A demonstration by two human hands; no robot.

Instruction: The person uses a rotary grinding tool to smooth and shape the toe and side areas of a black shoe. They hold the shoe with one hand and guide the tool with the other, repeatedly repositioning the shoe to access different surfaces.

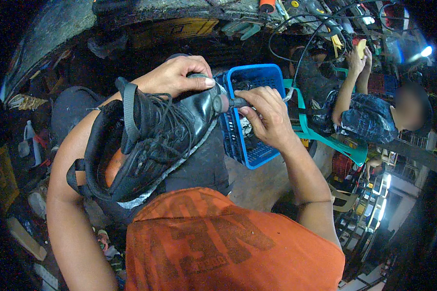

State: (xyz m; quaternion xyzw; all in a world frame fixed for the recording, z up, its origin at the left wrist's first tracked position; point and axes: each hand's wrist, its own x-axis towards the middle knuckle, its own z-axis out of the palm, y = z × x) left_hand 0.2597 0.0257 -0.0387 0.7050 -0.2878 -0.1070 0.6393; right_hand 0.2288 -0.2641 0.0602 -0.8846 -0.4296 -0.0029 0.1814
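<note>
A black lace-up shoe (153,138) lies across my lap, toe pointing away and to the right. Its laces hang loose over the tongue, and something orange (115,167) shows in its opening. My left hand (187,75) is closed over the toe end, thumb on the upper. In my right hand (267,114) is a dark rotary grinding tool, gripped near its front. The tool's round, pinkish-grey grinding head (221,103) is at the shoe's toe edge; whether it touches is hard to tell. A pale rough strip (204,136) runs along the shoe's lower edge.
A blue plastic basket (250,165) stands just beyond my right hand. Farther right, a person in a dark patterned shirt (369,116) holds a yellowish piece (361,48) near a green plastic chair (342,148). Black cables (308,46) and tools crowd the far right.
</note>
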